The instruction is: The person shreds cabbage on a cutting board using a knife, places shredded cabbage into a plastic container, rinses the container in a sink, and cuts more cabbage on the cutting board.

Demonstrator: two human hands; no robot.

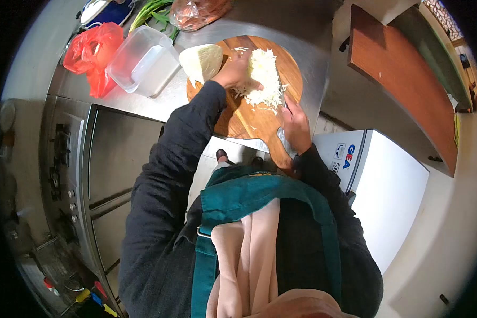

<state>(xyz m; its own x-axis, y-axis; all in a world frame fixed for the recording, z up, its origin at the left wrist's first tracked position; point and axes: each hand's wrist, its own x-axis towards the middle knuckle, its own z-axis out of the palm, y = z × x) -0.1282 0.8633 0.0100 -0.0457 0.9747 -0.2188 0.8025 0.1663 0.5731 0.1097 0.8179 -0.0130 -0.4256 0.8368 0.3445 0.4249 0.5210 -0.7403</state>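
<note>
A round wooden cutting board [233,119] with a handle lies on the steel counter. A heap of shredded cabbage [264,69] covers its upper right part. My left hand [236,73] is closed round the left side of the heap, thumb toward me, fingertips partly hidden. On the heap's right side my right hand [297,126] grips a knife [281,87]; its blade stands along the shreds and its handle is mostly covered by my fingers. Left of my left hand sits a cut piece of cabbage [201,62], touching the board's edge.
A clear plastic container [146,62] stands left of the board, beside a red plastic bag [94,55]. Behind are green leafy stalks [152,15] and a bag of orange produce [197,11]. A white appliance [389,185] stands at my right, a stove [69,175] at my left.
</note>
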